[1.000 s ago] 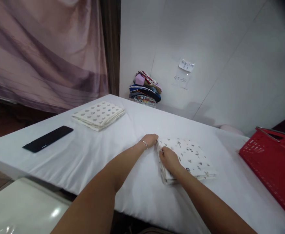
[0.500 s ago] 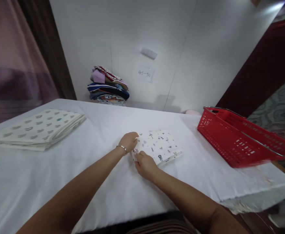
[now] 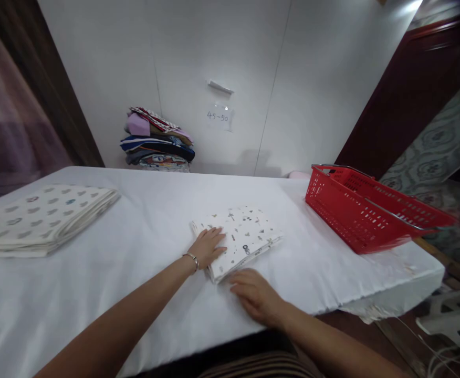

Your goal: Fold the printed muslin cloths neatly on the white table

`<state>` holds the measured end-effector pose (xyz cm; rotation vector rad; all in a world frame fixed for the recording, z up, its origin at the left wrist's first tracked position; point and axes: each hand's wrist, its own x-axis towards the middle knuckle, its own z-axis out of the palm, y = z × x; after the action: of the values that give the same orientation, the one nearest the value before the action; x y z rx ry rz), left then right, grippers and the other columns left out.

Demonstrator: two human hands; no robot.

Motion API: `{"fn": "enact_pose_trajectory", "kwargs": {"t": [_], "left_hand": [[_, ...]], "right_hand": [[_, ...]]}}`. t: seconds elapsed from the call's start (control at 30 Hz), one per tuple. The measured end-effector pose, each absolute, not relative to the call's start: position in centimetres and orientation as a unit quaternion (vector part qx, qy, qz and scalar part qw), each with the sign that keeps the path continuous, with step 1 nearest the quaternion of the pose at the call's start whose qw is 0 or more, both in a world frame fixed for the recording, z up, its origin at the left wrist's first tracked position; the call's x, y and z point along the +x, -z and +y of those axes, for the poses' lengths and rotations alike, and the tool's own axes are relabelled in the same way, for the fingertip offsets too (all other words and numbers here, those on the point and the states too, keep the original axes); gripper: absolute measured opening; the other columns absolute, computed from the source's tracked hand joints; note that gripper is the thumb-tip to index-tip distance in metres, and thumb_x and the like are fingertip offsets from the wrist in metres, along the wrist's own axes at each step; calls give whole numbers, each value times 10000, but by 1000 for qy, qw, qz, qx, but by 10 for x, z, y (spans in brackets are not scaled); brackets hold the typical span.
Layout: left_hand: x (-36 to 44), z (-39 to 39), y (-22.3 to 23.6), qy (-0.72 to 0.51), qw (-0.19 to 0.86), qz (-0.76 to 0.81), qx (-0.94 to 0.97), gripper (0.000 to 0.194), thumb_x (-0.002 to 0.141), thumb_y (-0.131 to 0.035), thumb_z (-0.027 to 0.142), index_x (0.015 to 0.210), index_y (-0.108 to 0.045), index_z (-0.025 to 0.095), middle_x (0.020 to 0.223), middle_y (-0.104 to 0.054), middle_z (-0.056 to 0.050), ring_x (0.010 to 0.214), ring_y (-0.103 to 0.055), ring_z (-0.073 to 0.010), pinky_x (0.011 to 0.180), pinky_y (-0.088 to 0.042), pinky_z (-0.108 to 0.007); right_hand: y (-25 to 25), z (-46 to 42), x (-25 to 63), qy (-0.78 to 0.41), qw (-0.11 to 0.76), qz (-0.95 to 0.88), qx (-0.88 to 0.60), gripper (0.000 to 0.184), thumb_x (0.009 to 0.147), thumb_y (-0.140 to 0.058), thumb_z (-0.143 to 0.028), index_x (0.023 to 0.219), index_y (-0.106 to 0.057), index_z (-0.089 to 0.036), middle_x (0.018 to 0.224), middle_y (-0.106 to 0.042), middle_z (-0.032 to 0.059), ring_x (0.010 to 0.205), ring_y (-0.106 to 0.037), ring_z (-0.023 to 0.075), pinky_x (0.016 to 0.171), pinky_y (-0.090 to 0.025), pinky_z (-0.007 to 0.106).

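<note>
A folded white cloth point(image 3: 249, 231) with small dark printed figures lies flat on the white-covered table point(image 3: 155, 210). My left hand point(image 3: 208, 248), with a bracelet at the wrist, rests spread on the cloth's left part. Just off the cloth's near edge is my right hand point(image 3: 255, 294), its fingers loosely bent and apart, holding nothing that I can see. Farther left lies a larger folded cream cloth point(image 3: 44, 212) printed with grey cloud-like shapes.
To the right stands a red plastic basket point(image 3: 356, 210) with metal handles, near the table's edge. A stack of folded fabrics point(image 3: 159, 142) sits at the back against the white wall. A paper sign point(image 3: 219, 117) reads "45-50". A white plastic chair point(image 3: 450, 320) is at lower right.
Both hands gripped the cloth's left edge before. Now the left hand lies flat on it, and the right has let go and drawn back toward me. The view has turned slightly right.
</note>
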<state>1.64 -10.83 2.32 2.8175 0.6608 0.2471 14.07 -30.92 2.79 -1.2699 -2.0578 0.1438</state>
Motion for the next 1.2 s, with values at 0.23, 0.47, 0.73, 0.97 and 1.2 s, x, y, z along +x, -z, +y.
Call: {"fn": "enact_pose_trajectory", "kwargs": {"t": [0.23,0.47,0.73,0.97,1.2], "left_hand": [[10,-160,-19,-96,108,153,978,533,862,-310,536,1303,-395,250,1424,-318,-43,1314,-249,-223,1070,-174,-447],[7,-162,-7,-141,52,143,978,472,894,-288,465,1301,-400,255,1401,-361,-30,1300,-274,-209,1069,-177,-431],[6,-164,-7,-148,30,144,978,434,905,-292,397,1305,-390,259,1394,-372,-17,1288,-293,-202,1060,-198,-433],[5,-165,-4,-126,23,158,979,441,900,-300,388,1317,-372,262,1408,-349,-16,1299,-271,-216,1062,-177,-453],[1,-160,-4,-109,38,130,985,656,788,-466,537,1355,-304,250,1439,-285,-48,1317,-228,-251,1065,-173,-461]], "right_hand": [[-32,-297,279,-120,482,-378,-781,226,743,-487,-312,856,-627,-175,873,-653,50,820,-586,188,722,-462,297],[-32,-272,319,-262,409,-269,-831,238,734,-535,-351,624,-572,-143,586,-584,28,495,-486,104,438,-355,208],[-40,-265,319,-290,372,-273,-838,188,723,-575,-271,580,-523,-160,501,-494,-32,457,-416,69,417,-286,179],[-42,-263,324,-335,328,-267,-842,167,720,-614,-259,600,-552,-161,509,-521,-31,444,-448,75,430,-336,181],[-48,-245,328,-391,302,-251,-832,259,726,-648,-351,622,-552,-134,505,-525,-3,448,-498,97,488,-468,225]]}}
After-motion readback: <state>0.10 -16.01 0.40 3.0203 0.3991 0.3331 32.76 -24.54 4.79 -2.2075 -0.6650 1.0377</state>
